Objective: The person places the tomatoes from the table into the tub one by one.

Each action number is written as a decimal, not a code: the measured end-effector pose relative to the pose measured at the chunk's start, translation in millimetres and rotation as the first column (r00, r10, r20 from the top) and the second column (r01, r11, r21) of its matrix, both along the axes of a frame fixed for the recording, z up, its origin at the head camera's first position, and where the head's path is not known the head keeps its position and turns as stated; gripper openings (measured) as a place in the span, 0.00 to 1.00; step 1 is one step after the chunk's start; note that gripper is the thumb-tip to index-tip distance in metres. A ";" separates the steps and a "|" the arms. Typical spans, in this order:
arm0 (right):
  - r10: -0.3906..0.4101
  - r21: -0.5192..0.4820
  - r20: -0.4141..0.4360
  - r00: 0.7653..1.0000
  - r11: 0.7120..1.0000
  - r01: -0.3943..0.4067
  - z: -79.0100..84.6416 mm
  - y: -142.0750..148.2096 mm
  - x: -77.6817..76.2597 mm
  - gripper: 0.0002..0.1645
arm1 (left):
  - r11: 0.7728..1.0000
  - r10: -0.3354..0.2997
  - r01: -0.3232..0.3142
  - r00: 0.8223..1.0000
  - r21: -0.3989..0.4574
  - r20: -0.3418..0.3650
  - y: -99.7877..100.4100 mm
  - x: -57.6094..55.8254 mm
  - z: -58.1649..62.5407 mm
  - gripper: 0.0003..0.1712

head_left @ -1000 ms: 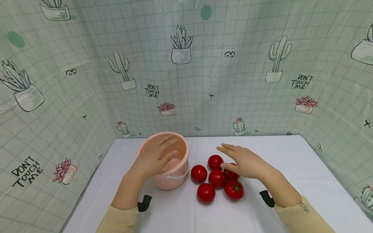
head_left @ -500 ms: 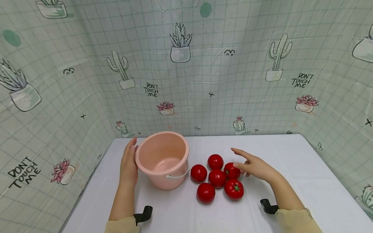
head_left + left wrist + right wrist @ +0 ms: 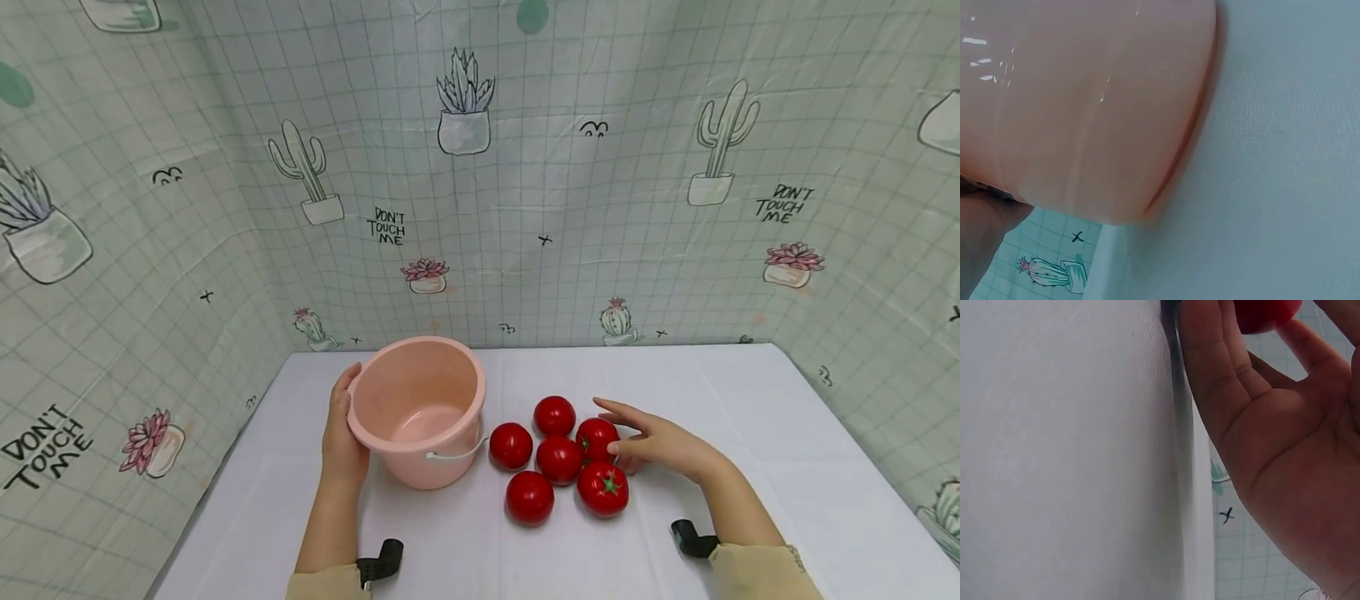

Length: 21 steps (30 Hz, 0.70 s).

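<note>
A pink bucket (image 3: 417, 417) with a white handle stands upright on the white table, its mouth tilted toward the view. My left hand (image 3: 346, 437) rests along its left outer side, fingers stretched up near the rim. In the left wrist view the bucket wall (image 3: 1085, 106) fills much of the picture, and only part of the hand (image 3: 988, 231) shows. My right hand (image 3: 660, 446) reaches in low from the right at a red tomato (image 3: 597, 437), thumb in front and index finger stretched out behind. The right wrist view shows the palm (image 3: 1291, 444), long fingers and a red tomato (image 3: 1266, 314) beyond.
Several more red tomatoes lie close together, among them a front one (image 3: 529, 498), one with a green stem (image 3: 603, 489) and one by the bucket handle (image 3: 511, 446). A patterned cloth (image 3: 525, 200) hangs round the table's back and sides.
My left hand has moved from over the bucket to its left side and closed in against the wall. My right hand has come down to the rightmost back tomato. The bucket and tomatoes stay put.
</note>
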State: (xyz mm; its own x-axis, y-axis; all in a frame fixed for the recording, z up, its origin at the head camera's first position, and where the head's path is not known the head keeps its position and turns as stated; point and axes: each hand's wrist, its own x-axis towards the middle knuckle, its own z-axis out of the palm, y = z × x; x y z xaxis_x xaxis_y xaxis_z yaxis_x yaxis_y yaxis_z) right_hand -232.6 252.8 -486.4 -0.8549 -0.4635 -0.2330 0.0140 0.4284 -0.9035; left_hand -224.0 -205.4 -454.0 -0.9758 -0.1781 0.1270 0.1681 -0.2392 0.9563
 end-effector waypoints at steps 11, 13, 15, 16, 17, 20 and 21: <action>0.011 0.025 -0.041 0.999 1.000 -0.010 -5.1 0.8 0.6 0.37 | 1.000 0.027 -0.027 1.000 -0.013 -0.009 0.5 -1.7 -1.6 0.26; 0.012 0.028 -0.046 0.999 1.000 -0.011 -5.4 1.2 0.4 0.37 | 0.999 0.025 -0.026 1.000 -0.019 -0.006 0.5 -2.2 -2.1 0.26; 0.011 0.032 -0.051 0.999 0.999 -0.010 -5.0 1.7 0.5 0.37 | 0.999 0.026 -0.026 1.000 -0.029 -0.003 0.8 -2.1 -2.4 0.26; 0.012 0.031 -0.051 0.999 0.999 -0.011 -4.5 2.3 0.5 0.37 | 0.999 0.026 -0.026 1.000 -0.028 -0.003 0.7 -2.2 -2.7 0.26; 0.016 0.032 -0.056 0.998 0.999 -0.014 -3.6 2.8 0.6 0.37 | 0.999 0.027 -0.027 1.000 -0.028 -0.002 0.9 -2.1 -2.8 0.26; 0.021 0.017 -0.054 0.998 1.000 -0.020 -0.3 5.1 0.7 0.37 | 0.998 0.037 -0.037 0.999 -0.043 0.000 1.1 -1.9 -2.7 0.26; 0.021 0.015 -0.052 0.998 1.000 -0.020 1.3 6.1 0.6 0.37 | 0.998 0.037 -0.037 0.999 -0.043 0.001 1.2 -2.2 -2.5 0.26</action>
State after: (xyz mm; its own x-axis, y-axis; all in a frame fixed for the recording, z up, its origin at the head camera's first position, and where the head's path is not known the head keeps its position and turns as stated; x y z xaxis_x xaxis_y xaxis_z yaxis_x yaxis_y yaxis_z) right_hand -232.0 258.9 -485.1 -0.8564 -0.4781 -0.1950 -0.0420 0.4409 -0.8966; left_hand -226.2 -204.3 -456.5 -0.9688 -0.2088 0.1337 0.1746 -0.1914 0.9659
